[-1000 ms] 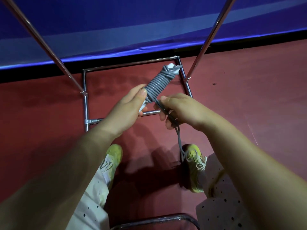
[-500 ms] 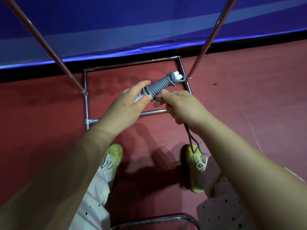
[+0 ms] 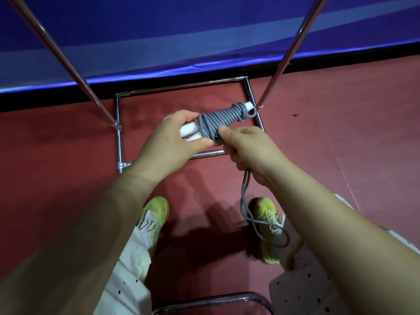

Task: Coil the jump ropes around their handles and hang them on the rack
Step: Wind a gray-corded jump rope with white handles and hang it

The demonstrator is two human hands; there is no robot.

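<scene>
Your left hand (image 3: 172,142) grips the white handles (image 3: 188,130) at their near end, thumb and fingers curled round them. The grey rope (image 3: 218,121) is wound in tight, mostly parallel turns along the handles, bundle tapering toward the far end, where a white tip (image 3: 248,107) pokes out beside a small grey loop (image 3: 251,113). A few turns cross diagonally near your left fingers. Bundle sits in mid-air between your hands, tilted up and to the right, over the rack base frame (image 3: 118,133) on the red floor (image 3: 341,133).

Your right hand (image 3: 247,148) pinches the rope at the near end of the coil, fingers curled. The loose tail (image 3: 246,205) drops out under that hand as a doubled strand and ends in a loop over your right shoe (image 3: 266,223). The rack's two slanted chrome poles (image 3: 288,53) rise either side of the bundle.
</scene>
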